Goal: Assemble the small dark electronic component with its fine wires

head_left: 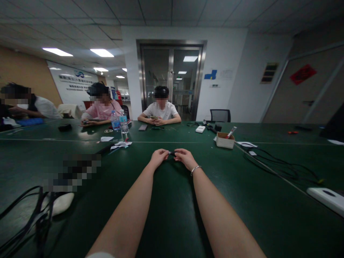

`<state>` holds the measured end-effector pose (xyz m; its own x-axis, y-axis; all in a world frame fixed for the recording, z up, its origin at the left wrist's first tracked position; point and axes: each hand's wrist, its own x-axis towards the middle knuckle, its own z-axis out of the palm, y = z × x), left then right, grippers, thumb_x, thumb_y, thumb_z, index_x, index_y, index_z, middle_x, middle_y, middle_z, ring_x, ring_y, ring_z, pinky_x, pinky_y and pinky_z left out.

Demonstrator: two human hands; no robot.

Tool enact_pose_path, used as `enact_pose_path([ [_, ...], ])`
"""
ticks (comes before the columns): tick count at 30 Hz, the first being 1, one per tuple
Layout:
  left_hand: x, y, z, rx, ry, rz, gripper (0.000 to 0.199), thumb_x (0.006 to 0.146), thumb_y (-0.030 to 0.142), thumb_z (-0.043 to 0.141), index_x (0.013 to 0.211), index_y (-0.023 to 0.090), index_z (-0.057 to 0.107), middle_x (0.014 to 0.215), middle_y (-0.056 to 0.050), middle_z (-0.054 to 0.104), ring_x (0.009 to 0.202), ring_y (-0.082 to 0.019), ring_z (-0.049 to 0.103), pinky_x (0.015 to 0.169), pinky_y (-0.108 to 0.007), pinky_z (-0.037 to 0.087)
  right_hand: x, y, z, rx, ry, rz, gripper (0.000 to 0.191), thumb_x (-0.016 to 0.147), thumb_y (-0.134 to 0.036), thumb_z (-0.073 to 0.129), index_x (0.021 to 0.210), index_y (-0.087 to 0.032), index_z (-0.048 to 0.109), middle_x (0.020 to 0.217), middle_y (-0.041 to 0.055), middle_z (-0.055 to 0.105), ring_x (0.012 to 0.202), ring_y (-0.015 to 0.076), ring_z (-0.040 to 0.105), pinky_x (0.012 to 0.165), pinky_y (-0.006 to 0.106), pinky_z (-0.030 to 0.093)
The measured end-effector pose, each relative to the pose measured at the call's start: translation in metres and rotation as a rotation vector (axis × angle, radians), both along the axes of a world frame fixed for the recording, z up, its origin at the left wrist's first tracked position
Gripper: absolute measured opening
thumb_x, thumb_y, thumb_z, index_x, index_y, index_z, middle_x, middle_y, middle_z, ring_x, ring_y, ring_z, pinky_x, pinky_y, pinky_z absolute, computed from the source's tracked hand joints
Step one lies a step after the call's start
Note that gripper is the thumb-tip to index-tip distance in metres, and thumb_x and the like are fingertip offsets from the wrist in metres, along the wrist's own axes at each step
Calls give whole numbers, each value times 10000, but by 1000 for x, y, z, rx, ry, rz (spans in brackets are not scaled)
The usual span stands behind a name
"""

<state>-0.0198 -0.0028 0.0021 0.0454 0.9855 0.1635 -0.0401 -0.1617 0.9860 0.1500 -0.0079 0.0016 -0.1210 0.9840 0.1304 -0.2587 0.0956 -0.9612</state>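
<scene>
Both my arms reach forward over the green table (172, 200). Between my fingertips is a small dark object (171, 153) with a greyish part toward its left end; it is too small to tell its kind. My left hand (159, 157) pinches the left end. The right end is pinched by my right hand (185, 158), which has a silver bracelet (195, 170) at its wrist. My fingers hide part of the object. It is held just above or at the tabletop; I cannot tell which.
Black cables (40, 215) and a white mouse-like thing (63, 203) lie at left. Paper scraps (120, 144) and water bottles (123, 122) stand beyond. A small box (225, 140), more cables (279, 166) and a white device (326, 199) are at right. Several people sit across the table.
</scene>
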Motion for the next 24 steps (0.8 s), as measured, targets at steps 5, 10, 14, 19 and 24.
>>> enact_pose_path([
  [5,0,2,-3,20,-30,-6,279,678,308,733,853,111,640,671,-28,630,592,-92,571,562,-210,455,-1,-2,2,-5,0,-2,180,722,-30,649,879,-117,639,664,16,666,548,94,653,508,160,551],
  [10,-1,1,-2,20,-6,-11,249,697,319,713,818,115,640,648,-19,617,581,-89,562,551,-205,446,-1,-2,2,-16,-4,-13,175,727,-32,645,877,-121,640,683,24,672,554,100,658,502,164,553],
  [14,-2,2,-2,4,23,-5,253,708,334,697,812,110,646,634,-15,611,559,-85,548,539,-203,431,-1,-2,2,-16,-4,-12,172,729,-30,642,873,-122,638,686,27,673,558,101,660,502,161,553],
  [19,-3,7,-7,30,88,-7,298,723,398,667,811,114,657,620,-13,610,531,-85,530,524,-206,415,0,-2,3,-12,-5,-4,172,727,-33,646,871,-126,642,687,25,675,561,102,660,507,164,558],
  [24,-3,8,-9,34,83,16,268,725,382,666,795,124,644,632,-13,611,551,-89,542,536,-207,427,0,-2,3,-19,-9,-5,182,727,-32,644,886,-121,642,695,27,675,558,99,658,508,163,556],
])
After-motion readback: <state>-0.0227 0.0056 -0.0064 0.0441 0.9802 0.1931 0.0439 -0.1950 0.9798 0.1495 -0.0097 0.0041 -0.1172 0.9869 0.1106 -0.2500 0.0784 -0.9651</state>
